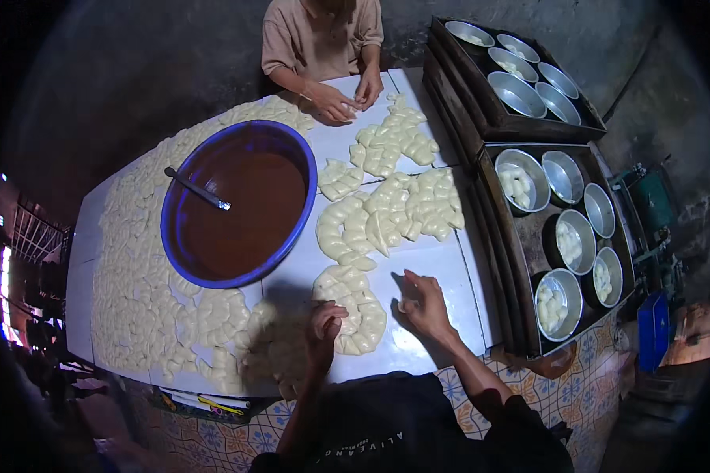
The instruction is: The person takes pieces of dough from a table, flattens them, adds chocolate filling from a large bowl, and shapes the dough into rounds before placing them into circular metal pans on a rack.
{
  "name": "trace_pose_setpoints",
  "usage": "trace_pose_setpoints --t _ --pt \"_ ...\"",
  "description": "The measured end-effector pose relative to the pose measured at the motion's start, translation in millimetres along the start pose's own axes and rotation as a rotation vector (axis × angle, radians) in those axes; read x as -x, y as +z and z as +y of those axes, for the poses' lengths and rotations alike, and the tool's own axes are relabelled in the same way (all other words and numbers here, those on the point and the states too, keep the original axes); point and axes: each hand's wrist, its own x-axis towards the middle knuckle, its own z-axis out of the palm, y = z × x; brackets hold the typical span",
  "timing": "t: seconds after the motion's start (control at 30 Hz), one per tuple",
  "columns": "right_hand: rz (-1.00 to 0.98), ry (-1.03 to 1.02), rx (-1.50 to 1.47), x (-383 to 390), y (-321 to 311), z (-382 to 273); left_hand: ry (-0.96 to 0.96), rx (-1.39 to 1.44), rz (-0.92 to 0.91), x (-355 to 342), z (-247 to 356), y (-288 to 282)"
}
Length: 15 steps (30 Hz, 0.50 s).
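Observation:
Pale dough pieces [363, 310] lie bunched in a curved group on the white tiled table [402, 347] right in front of me. At the left edge of this group is my left hand [326, 325], its fingers curled in; whatever they may hold is hidden. To the right of the dough, my right hand [427, 309] hovers over or rests on the tabletop, index finger stretched and thumb apart from it. More dough pieces [390, 209] form a connected patch farther off. A blue basin [314, 185] of brown filling [248, 209] stands left of centre, with a dark-handled spatula [197, 189] in it.
Many dough pieces [142, 299] cover the table's left side. At the right, stacked dark trays [521, 236] carry round metal pans [556, 303], some with dough inside. Across the table a co-worker's hands [343, 101] work near dough. Patterned floor tiles [592, 386] show below.

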Motion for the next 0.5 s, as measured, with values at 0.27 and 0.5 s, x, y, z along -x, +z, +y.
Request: trace_pose_setpoints --t 0.27,0.5 --pt "-0.046 0.094 0.013 -84 90 -14 -0.151 0.031 0.010 6 18 29" --pt "0.117 0.192 -1.036 -38 23 -43 -0.149 0.257 0.070 25 -21 12"
